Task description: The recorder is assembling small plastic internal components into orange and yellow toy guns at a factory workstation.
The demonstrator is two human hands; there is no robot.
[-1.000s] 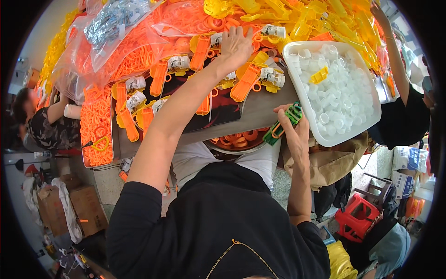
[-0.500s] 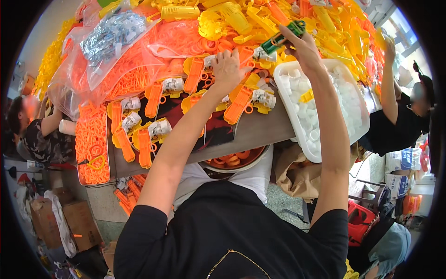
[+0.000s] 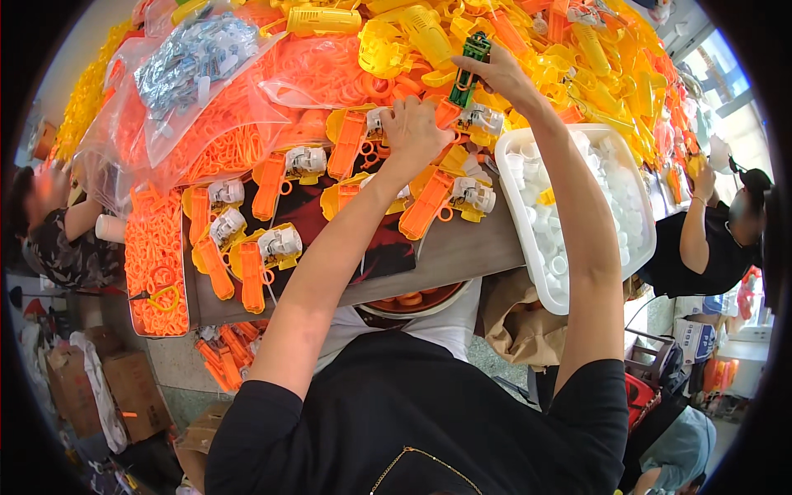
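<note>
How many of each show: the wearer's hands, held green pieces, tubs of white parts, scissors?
Hands (left hand, right hand): 2
Green piece, in the right hand: 1
Tub of white parts: 1
Scissors: 1
Total: 5

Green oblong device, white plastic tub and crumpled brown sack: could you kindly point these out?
Green oblong device (image 3: 475,49), head view: upper end.
White plastic tub (image 3: 539,274), head view: near left wall.
Crumpled brown sack (image 3: 520,327), head view: visible middle.

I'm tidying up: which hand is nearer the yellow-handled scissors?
Left: the left hand is forward and right of the scissors; the right hand is farther that way.
</note>
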